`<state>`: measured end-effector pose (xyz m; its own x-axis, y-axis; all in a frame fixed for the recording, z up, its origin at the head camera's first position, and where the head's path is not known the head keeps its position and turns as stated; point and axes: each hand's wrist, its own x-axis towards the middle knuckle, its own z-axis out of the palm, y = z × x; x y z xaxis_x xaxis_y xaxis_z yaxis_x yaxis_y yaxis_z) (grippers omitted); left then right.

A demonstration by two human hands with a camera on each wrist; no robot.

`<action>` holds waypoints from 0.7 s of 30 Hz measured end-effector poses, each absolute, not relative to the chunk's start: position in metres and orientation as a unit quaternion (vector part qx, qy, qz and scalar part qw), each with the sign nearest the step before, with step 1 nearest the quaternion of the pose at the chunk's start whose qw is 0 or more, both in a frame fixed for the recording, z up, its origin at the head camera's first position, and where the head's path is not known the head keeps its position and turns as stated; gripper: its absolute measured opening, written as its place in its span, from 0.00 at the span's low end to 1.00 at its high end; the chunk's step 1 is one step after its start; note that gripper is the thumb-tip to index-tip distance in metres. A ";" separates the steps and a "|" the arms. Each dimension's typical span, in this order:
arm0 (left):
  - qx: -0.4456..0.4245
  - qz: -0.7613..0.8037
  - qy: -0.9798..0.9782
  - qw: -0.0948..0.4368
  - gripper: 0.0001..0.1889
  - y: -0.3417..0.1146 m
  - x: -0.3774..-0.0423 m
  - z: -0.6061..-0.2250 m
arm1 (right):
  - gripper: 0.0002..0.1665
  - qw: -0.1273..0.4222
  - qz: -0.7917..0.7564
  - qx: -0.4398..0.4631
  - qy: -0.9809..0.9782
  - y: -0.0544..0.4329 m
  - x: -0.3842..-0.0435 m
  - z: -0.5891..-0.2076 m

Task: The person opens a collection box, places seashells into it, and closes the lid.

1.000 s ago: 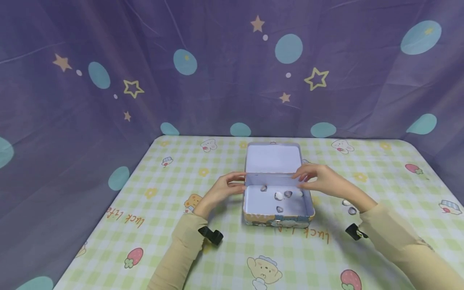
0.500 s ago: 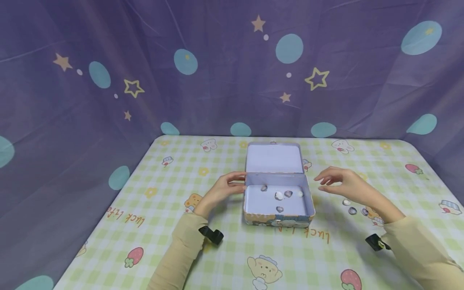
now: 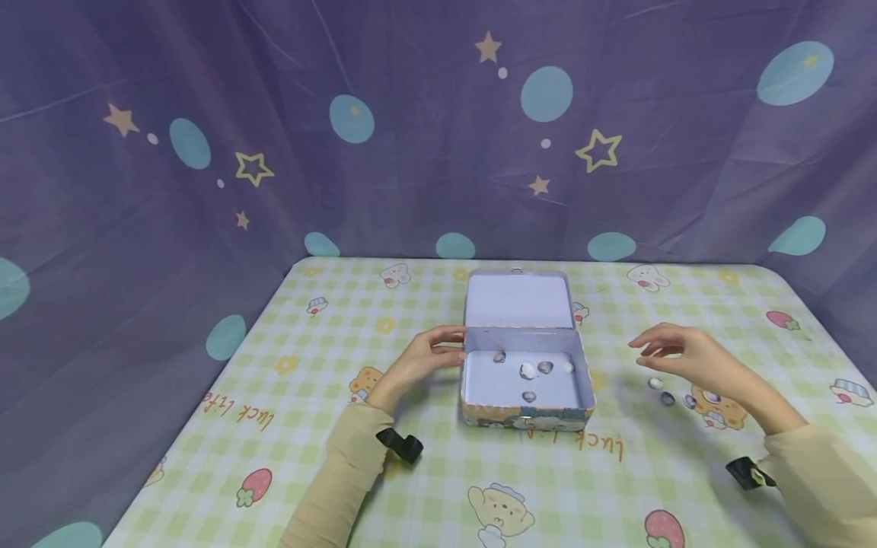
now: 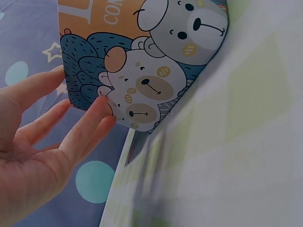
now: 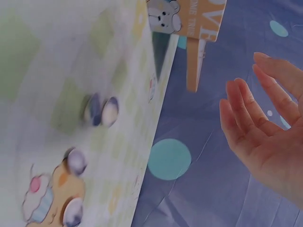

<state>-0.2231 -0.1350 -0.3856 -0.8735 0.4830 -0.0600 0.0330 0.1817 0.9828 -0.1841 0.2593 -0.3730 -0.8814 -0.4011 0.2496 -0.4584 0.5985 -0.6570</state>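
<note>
A hinged tin box [image 3: 483,390] stands with its lid [image 3: 518,299] swung back in the head view. Inside lie several small grey-and-white seashells [image 3: 527,371]. My left hand [image 3: 419,359] rests its fingertips against the box's left side; the left wrist view has them on the printed bear wall [image 4: 142,66], fingers extended. To the right of the box, my right hand [image 3: 687,356] hovers above the cloth with loosely bent fingers and nothing in them. Close below it are several more seashells [image 3: 668,398], also visible as shells [image 5: 110,111] in the right wrist view.
A green-and-white checked cloth [image 3: 411,502] with cartoon prints covers the table. Behind and to the left hangs a purple curtain [image 3: 425,175] with stars and dots. Each wrist wears a black strap, such as the left strap [image 3: 400,444].
My right hand has moved from over the box's right edge out to the right, above the loose seashells. The left hand stays at the box's left side.
</note>
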 end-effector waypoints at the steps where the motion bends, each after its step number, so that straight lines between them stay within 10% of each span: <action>1: 0.173 0.616 0.747 0.183 0.26 -0.135 -0.223 -0.386 | 0.11 0.037 0.376 0.239 -0.894 0.261 -0.184 -0.374; 21: 0.176 0.620 0.746 0.166 0.26 -0.139 -0.238 -0.413 | 0.13 -0.047 0.368 0.209 -0.905 0.286 -0.181 -0.393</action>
<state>-0.2379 -0.1385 -0.4134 -0.8830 0.4683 -0.0304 0.0555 0.1684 0.9842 -0.1808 0.2863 -0.3932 -0.9082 -0.4129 0.0680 -0.3432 0.6422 -0.6854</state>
